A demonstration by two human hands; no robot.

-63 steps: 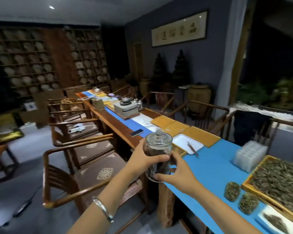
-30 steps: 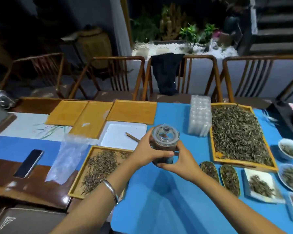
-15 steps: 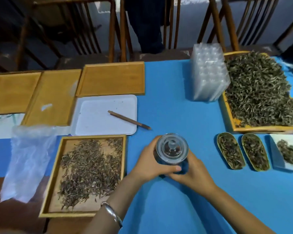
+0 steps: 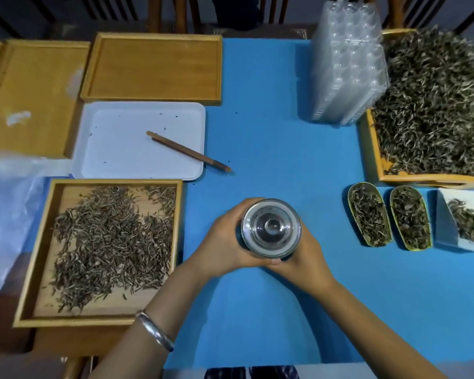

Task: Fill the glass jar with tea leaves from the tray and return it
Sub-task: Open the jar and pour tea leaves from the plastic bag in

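Observation:
A lidded glass jar with dark tea inside stands upright over the blue table cloth, seen from straight above. My left hand wraps its left side and my right hand wraps its right side; the fingers meet at the near side. A wooden tray with loose tea leaves lies just left of the jar. Whether the jar's base touches the cloth is hidden.
A white tray with a wooden stick lies beyond the leaf tray. Empty wooden trays sit further back. Stacked clear plastic containers and a heaped tea tray stand right, with small tea scoops below. Plastic bag at left.
I have turned from looking down the room to looking down at the table. Both hands have brought the jar down and closer, to the cloth beside the leaf tray.

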